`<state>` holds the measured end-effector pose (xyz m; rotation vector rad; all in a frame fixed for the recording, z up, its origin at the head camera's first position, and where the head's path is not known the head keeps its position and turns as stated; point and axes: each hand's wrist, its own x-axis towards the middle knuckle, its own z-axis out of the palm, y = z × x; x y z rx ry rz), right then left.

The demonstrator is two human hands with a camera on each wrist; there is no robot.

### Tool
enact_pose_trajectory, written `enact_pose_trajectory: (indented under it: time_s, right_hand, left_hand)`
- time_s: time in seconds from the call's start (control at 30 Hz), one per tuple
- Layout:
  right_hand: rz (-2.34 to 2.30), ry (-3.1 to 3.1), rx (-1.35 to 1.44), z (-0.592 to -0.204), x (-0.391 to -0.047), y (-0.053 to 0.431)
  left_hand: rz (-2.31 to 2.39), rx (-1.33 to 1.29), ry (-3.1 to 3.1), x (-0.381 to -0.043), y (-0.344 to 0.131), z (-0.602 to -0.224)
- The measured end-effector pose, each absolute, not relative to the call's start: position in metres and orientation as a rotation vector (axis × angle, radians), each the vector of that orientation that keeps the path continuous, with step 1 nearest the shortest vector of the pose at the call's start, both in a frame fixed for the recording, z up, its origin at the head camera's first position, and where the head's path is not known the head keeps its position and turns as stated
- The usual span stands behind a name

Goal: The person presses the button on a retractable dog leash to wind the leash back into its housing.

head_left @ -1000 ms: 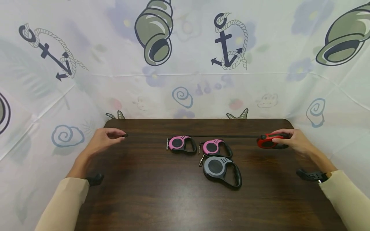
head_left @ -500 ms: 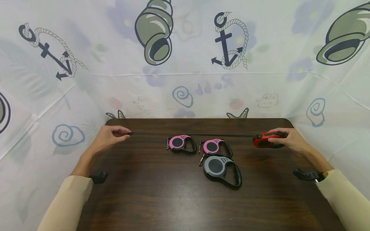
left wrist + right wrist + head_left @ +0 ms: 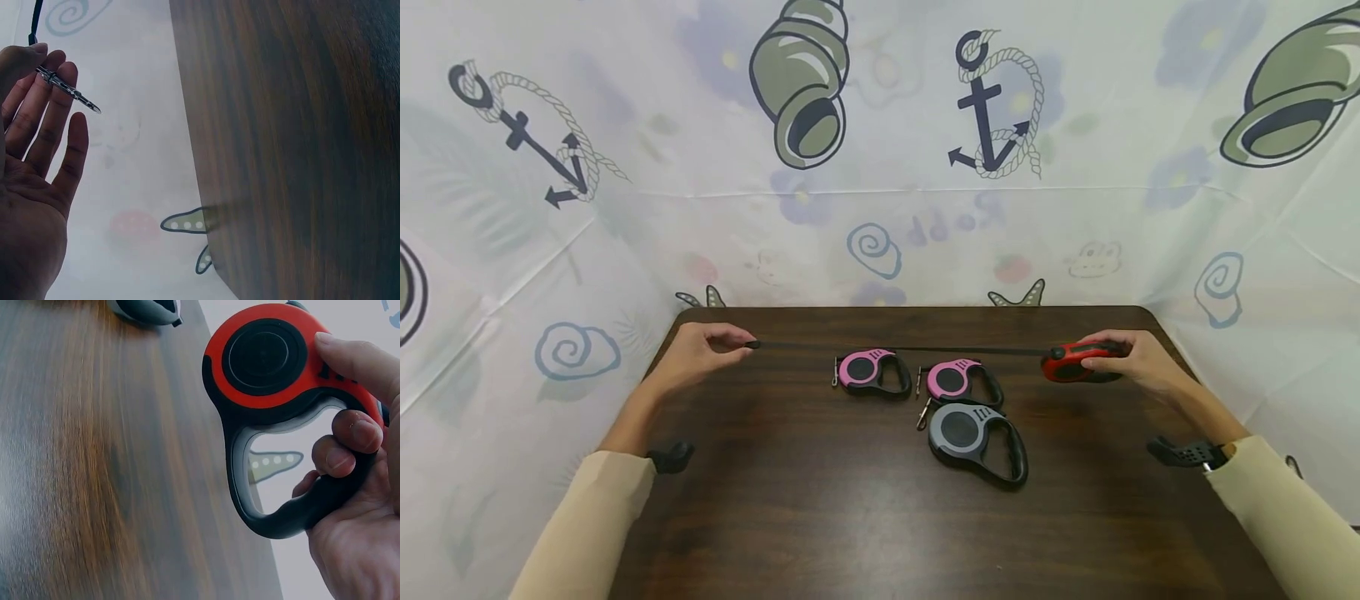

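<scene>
My right hand (image 3: 1131, 358) grips a red and black retractable dog leash (image 3: 265, 359), its fingers curled through the loop of the handle in the right wrist view. From that leash a thin black strap (image 3: 895, 348) runs straight across above the table to my left hand (image 3: 700, 354). Thumb and fingertips of the left hand pinch the strap's end, and a silver metal clip (image 3: 69, 87) sticks out below the thumb in the left wrist view. Behind the strap's line nothing is hidden; both hands hover near the table's far side.
Two pink and black retractable leashes, a left one (image 3: 868, 372) and a right one (image 3: 958, 381), lie mid-table. A grey and black leash (image 3: 973, 437) lies just in front of the right one. A patterned cloth (image 3: 880, 233) hangs behind the brown table (image 3: 820, 517).
Both hands have moved inward, the left hand to the right and the right hand to the left. The stretch of strap between them has become shorter. The leashes on the table have stayed put.
</scene>
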<state>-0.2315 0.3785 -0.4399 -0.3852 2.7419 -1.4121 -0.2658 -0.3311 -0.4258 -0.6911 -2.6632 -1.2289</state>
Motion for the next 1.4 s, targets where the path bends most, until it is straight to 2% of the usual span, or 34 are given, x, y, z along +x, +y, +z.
enact_pose_trajectory:
  time_s: [1.4]
  right_hand:
    - [-1.436,2.656,-0.587,-0.429,-0.232,0.325]
  left_hand:
    - [-1.303,-0.740,-2.677,-0.265,-0.288,-0.434]
